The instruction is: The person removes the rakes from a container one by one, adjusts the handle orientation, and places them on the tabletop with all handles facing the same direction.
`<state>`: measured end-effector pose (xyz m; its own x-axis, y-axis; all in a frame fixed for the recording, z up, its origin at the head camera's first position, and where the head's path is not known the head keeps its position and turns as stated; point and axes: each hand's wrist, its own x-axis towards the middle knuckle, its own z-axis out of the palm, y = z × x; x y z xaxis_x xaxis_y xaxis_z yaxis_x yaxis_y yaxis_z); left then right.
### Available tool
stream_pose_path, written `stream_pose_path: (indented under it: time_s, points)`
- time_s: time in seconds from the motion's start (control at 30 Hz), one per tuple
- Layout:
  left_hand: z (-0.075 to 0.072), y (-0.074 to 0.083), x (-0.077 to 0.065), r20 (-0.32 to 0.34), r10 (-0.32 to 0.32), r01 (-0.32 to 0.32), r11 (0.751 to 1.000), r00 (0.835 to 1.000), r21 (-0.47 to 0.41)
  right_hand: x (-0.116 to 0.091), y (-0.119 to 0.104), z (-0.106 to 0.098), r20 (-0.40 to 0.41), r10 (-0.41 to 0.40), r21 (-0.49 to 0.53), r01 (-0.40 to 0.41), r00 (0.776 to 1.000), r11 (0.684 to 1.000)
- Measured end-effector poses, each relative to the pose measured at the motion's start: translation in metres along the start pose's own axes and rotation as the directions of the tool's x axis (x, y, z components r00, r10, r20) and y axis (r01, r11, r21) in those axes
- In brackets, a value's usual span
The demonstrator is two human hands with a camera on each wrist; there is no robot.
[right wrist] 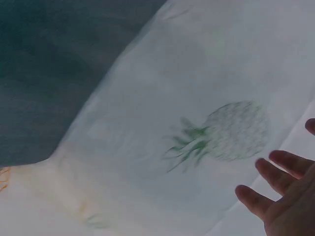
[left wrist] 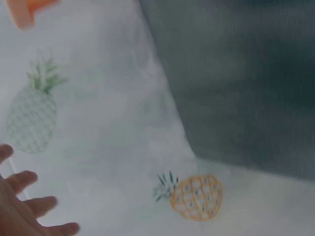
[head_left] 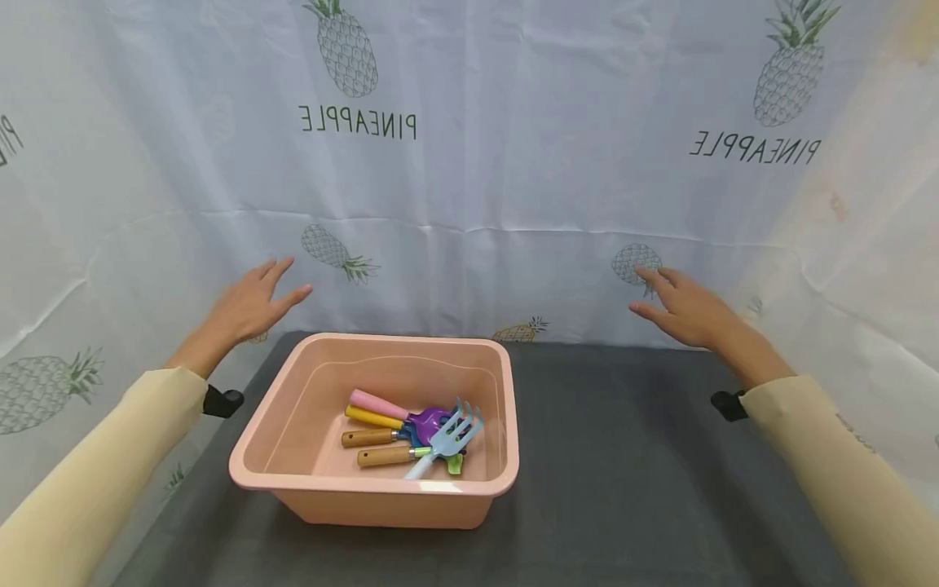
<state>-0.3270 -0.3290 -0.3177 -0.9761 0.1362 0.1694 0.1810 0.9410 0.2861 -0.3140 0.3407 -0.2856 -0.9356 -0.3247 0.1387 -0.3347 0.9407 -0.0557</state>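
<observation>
Peach plastic it is: this basin [head_left: 389, 507], sitting towards nine o'clock on the grey cloth [head_left: 623, 473]! Inside, a light blue fork [head_left: 446, 443] points its prongs to one, lying over a purple scoop [head_left: 424, 425] whose pink handle runs to ten; wooden handles [head_left: 385, 456] aim at nine. Only the head view catches that pile. Across to the left wrist view: an orange pineapple print [left wrist: 197, 197], in full, at five, fingertips at eight. Right wrist view, a green-topped pineapple print [right wrist: 238, 130] at three. And the hands! Left hand [head_left: 248, 303] beyond the basin at ten, raised, fingers spread, thumb to two; right hand [head_left: 693, 314] well off at two, spread likewise, thumb to ten. Both arms stretch forward in cream sleeves [head_left: 110, 461].
</observation>
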Motion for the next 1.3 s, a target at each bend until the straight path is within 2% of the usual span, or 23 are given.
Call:
stream_pose_path:
  time_s: [0.1, 0.23, 0.3, 0.43, 0.5, 0.6, 0.73, 0.8, 0.87, 0.97, 1.1, 1.2, 1.3]
  points:
    - [0.0, 0.003, -0.012, -0.01, -0.014, 0.012, 0.991, 1.0, -0.134, 0.001, -0.026, -0.008, -0.002, -0.054, -0.005, 0.054, 0.999, 0.999]
    - [0.004, 0.007, -0.035, -0.016, -0.047, 0.04, 0.952, 0.999, -0.303, 0.003, -0.062, -0.015, 0.013, -0.121, -0.01, 0.122, 0.993, 0.993]
    - [0.009, 0.009, -0.047, -0.006, -0.063, 0.056, 0.921, 0.998, -0.387, 0.003, -0.079, -0.016, 0.019, -0.158, 0.011, 0.158, 0.987, 0.987]
    - [0.025, 0.015, -0.072, 0.046, -0.069, 0.083, 0.839, 0.997, -0.538, 0.001, -0.116, -0.018, 0.053, -0.257, 0.08, 0.253, 0.965, 0.964]
    - [0.035, 0.018, -0.083, 0.071, -0.07, 0.098, 0.802, 0.995, -0.59, -0.001, -0.136, -0.019, 0.071, -0.304, 0.095, 0.297, 0.95, 0.95]
    - [0.045, 0.022, -0.099, 0.095, -0.093, 0.132, 0.761, 0.991, -0.635, -0.001, -0.165, -0.019, 0.089, -0.368, 0.098, 0.359, 0.926, 0.928]
    - [0.049, 0.029, -0.119, 0.135, -0.13, 0.188, 0.692, 0.982, -0.697, 0.005, -0.197, -0.011, 0.103, -0.444, 0.102, 0.434, 0.89, 0.895]
    - [0.049, 0.035, -0.128, 0.154, -0.137, 0.206, 0.646, 0.979, -0.735, 0.009, -0.211, -0.007, 0.123, -0.477, 0.127, 0.463, 0.87, 0.877]
    - [0.048, 0.039, -0.135, 0.166, -0.132, 0.212, 0.612, 0.977, -0.762, 0.014, -0.226, -0.003, 0.148, -0.505, 0.157, 0.484, 0.85, 0.861]
    - [0.049, 0.045, -0.141, 0.174, -0.124, 0.213, 0.604, 0.977, -0.768, 0.02, -0.244, 0.002, 0.191, -0.531, 0.188, 0.5, 0.825, 0.845]
    - [0.051, 0.05, -0.144, 0.167, -0.124, 0.208, 0.619, 0.978, -0.758, 0.028, -0.266, 0.006, 0.237, -0.561, 0.191, 0.529, 0.793, 0.827]
    - [0.053, 0.048, -0.144, 0.144, -0.105, 0.178, 0.618, 0.984, -0.766, 0.036, -0.282, 0.01, 0.268, -0.6, 0.186, 0.571, 0.754, 0.8]
    - [0.054, 0.046, -0.144, 0.112, -0.07, 0.131, 0.634, 0.991, -0.762, 0.043, -0.3, 0.016, 0.299, -0.635, 0.187, 0.609, 0.712, 0.771]
